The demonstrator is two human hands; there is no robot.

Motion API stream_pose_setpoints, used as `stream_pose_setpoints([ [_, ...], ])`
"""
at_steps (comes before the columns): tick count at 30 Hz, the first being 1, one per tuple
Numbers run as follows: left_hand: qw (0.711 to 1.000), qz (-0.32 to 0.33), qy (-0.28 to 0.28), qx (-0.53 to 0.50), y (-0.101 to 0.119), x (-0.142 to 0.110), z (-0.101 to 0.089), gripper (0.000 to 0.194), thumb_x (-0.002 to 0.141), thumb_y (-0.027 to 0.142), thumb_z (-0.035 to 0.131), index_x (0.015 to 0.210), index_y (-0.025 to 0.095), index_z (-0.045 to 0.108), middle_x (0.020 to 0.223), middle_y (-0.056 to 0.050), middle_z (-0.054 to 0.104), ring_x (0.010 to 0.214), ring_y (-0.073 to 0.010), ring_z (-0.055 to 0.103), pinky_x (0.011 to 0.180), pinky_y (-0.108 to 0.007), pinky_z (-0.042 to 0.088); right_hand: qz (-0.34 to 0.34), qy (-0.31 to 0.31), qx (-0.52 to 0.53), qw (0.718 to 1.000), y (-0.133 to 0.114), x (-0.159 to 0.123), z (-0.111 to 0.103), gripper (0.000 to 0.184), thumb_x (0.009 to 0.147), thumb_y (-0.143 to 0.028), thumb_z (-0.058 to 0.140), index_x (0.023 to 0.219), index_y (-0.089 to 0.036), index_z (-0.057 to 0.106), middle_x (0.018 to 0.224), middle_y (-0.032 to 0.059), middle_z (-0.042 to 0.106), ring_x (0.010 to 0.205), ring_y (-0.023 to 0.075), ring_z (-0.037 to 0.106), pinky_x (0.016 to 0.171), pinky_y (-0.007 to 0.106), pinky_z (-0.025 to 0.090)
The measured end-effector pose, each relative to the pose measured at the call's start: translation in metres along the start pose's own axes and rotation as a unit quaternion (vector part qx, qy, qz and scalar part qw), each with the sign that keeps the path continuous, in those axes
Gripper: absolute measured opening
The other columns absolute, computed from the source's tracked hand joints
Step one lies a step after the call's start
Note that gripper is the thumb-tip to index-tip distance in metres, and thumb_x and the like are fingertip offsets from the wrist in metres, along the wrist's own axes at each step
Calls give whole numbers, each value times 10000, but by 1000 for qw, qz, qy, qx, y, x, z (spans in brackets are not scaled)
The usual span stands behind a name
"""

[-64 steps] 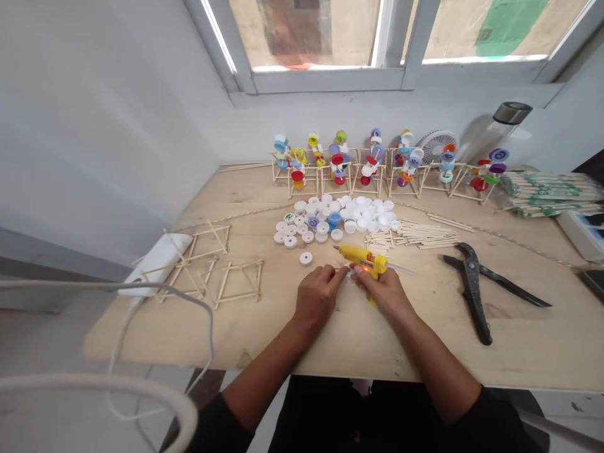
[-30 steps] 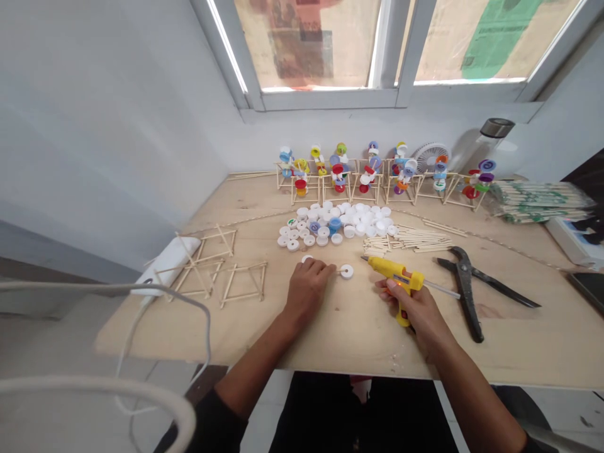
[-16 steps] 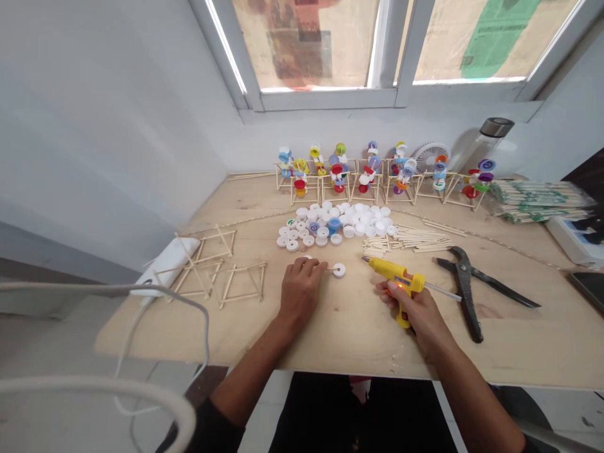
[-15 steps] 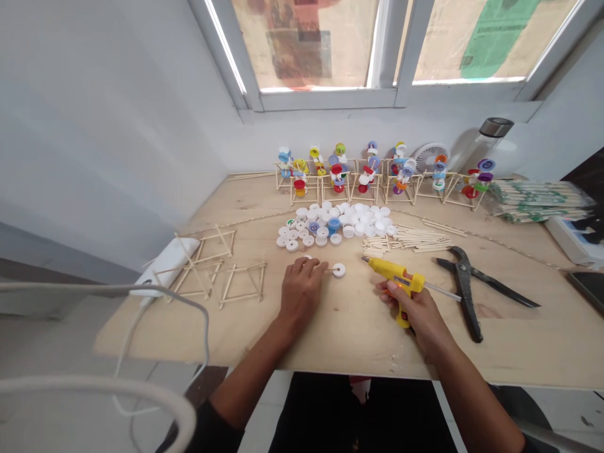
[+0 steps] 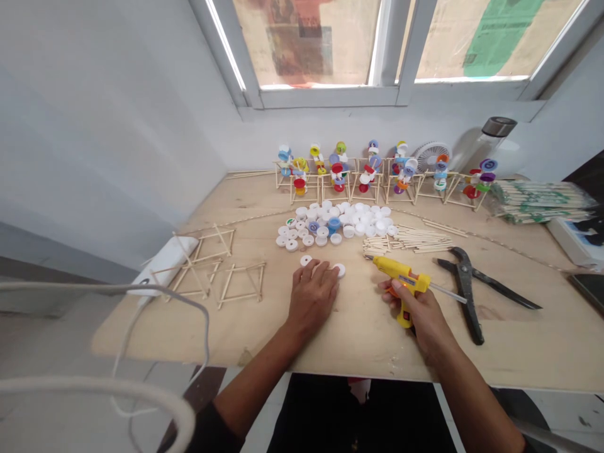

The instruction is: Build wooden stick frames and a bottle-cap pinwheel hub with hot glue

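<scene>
My right hand (image 5: 418,311) grips a yellow hot glue gun (image 5: 401,277), its nozzle pointing left and a clear glue stick out of its back. My left hand (image 5: 314,292) rests low on the wooden table, fingers bent together around a thin wooden stick that they mostly hide. Its fingertips touch a white bottle cap (image 5: 340,270). Just beyond those fingers lies another white cap (image 5: 306,260) with a small hole. Behind both hands is a pile of mostly white bottle caps (image 5: 361,217), with a heap of short wooden sticks (image 5: 419,239) to its right.
Black pliers (image 5: 465,283) lie right of the glue gun. Stick frames (image 5: 243,283) and a white power strip (image 5: 165,264) are at left. Stick models with coloured caps (image 5: 372,170) line the back, near a small fan (image 5: 431,157), a bottle (image 5: 491,141) and bagged sticks (image 5: 538,198).
My left hand has slid right, up to the white cap, covering the stick that showed before and uncovering the other cap. The glue gun has shifted slightly right.
</scene>
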State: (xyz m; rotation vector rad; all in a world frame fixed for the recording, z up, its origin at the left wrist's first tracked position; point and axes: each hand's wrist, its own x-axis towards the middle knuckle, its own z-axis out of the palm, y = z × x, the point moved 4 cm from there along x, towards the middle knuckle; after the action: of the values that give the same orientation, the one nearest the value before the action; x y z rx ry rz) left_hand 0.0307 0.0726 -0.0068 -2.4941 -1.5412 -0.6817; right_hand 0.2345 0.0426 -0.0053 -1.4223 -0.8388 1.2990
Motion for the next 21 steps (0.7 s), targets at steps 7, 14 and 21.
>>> stream_pose_setpoints([
  [7, 1000, -2, -4, -19, -2, 1, 1, 282, 840, 218, 498, 1098, 221, 613, 1188, -89, 593, 1135, -288, 456, 900, -435, 352, -18, -2, 6, 1000, 1, 1, -1, 331, 709, -483, 664, 829, -174, 666, 877, 72, 685, 669, 148, 583, 562, 251, 458],
  [14, 999, -12, -2, -39, -3, 1, 0, 280, 840, 211, 485, 1083, 228, 624, 1199, -92, 584, 1141, -287, 446, 893, -437, 359, -16, 0, 3, 1000, 0, 0, 0, 334, 714, -481, 661, 823, -166, 667, 866, 66, 682, 668, 139, 583, 572, 244, 462],
  [21, 994, -49, 8, -98, -9, 0, -4, 332, 837, 190, 466, 1144, 211, 592, 1157, -84, 612, 1136, -266, 449, 903, -420, 366, -32, -5, 4, 999, 0, -1, -2, 311, 720, -479, 657, 808, -180, 667, 845, 52, 681, 669, 144, 589, 581, 249, 457],
])
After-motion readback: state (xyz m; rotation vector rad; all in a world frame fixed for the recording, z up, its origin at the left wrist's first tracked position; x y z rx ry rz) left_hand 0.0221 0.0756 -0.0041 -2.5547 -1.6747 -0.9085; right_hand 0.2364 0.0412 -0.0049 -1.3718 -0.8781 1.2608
